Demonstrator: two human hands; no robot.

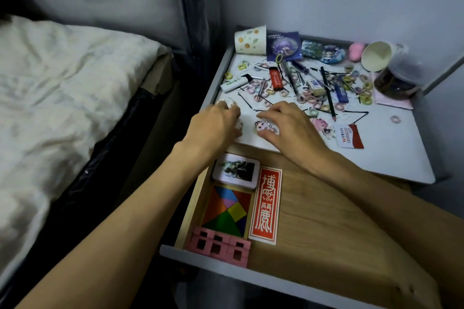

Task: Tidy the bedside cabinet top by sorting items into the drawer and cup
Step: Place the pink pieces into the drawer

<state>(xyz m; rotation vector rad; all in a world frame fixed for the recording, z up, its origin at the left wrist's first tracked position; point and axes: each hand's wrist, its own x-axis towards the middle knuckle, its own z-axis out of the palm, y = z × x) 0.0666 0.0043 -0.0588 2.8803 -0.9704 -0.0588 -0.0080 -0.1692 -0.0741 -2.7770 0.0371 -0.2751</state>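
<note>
The white cabinet top [391,153] is strewn with small items. At its front left edge, my left hand [216,125] curls over a small white charm [229,103], most of which is hidden under the fingers. My right hand [288,128] pinches a small figure keychain [263,126] between thumb and fingers. The drawer [326,221] stands pulled out below my wrists. A dotted paper cup [251,39] lies on its side at the back left. A second paper cup [376,55] lies tilted at the back right.
Lighters [276,78], a pencil [327,93], hairpins and several pastel hair rings [364,94] litter the top, with badges [285,45] and a jar [396,78] at the back. The drawer holds a tin [236,170], tangram [227,211], red card [267,204] and pink blocks [218,246]. A bed [62,83] lies left.
</note>
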